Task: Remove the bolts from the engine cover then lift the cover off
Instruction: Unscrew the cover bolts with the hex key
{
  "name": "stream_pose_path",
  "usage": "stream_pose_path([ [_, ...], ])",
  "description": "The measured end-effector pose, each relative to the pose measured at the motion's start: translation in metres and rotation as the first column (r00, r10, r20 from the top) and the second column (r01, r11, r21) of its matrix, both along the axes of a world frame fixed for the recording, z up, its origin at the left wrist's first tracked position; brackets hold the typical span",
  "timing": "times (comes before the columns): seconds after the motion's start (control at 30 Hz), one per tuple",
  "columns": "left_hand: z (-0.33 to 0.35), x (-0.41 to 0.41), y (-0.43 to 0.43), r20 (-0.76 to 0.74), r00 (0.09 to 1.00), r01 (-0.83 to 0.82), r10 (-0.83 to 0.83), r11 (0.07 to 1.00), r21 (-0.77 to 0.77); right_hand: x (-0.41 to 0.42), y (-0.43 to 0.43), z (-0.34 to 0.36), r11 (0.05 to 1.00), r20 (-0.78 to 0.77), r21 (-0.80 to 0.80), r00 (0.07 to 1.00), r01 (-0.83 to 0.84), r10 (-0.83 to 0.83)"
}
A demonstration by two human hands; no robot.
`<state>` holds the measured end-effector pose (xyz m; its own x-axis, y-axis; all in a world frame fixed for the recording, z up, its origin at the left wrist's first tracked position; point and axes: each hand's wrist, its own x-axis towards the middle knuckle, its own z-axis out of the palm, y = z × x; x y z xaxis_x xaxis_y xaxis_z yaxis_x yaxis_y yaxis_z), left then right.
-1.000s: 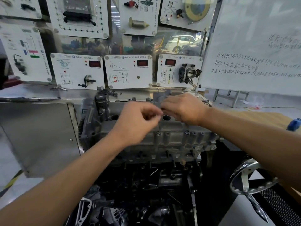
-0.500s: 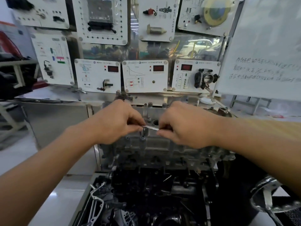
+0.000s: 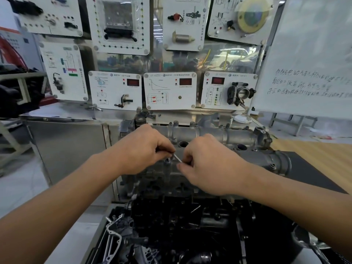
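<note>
We see the left hand (image 3: 142, 149) and right hand (image 3: 207, 164) each pinching an end of a thin silver metal tool (image 3: 177, 158), directly above a bolt (image 3: 167, 161) on the grey cast-metal engine cover (image 3: 219, 136).

— What is the engine cover (image 3: 213, 136) under the hands made of?
— Cast metal, grey and matt, slightly rough; the thin rod (image 3: 178, 158) pinched between the left hand (image 3: 144, 151) and right hand (image 3: 207, 166) is bright, smooth metal; the bolt (image 3: 167, 161) just below the grip is duller metal.
— And beyond the grip?
— White glossy plastic panels (image 3: 169, 90); a whiteboard (image 3: 312, 60), smooth and shiny; left of the grip a brushed sheet-metal cabinet (image 3: 66, 147); right of it a wood-grain tabletop (image 3: 314, 151); below it the engine block (image 3: 181, 221), black and oily-looking.
</note>
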<state>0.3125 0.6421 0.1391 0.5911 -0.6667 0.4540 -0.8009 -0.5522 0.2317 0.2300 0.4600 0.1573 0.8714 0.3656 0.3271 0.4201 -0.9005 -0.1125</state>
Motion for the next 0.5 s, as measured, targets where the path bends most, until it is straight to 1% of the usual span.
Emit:
stream_pose_path([
  [0.2,-0.002,0.004,0.004,0.008,1.000,0.012,-0.012,1.000,0.006,0.000,0.009,-0.009,0.995,-0.066,0.068,0.996,0.072,-0.067],
  [0.37,-0.010,0.007,0.004,0.056,0.998,0.035,-0.035,0.999,0.006,-0.002,0.008,-0.014,0.991,-0.133,0.108,0.989,0.077,-0.062],
  [0.5,-0.013,0.008,0.007,0.036,0.996,0.085,-0.083,0.995,-0.054,-0.002,0.007,-0.012,0.984,-0.191,0.148,0.979,0.098,-0.069],
])
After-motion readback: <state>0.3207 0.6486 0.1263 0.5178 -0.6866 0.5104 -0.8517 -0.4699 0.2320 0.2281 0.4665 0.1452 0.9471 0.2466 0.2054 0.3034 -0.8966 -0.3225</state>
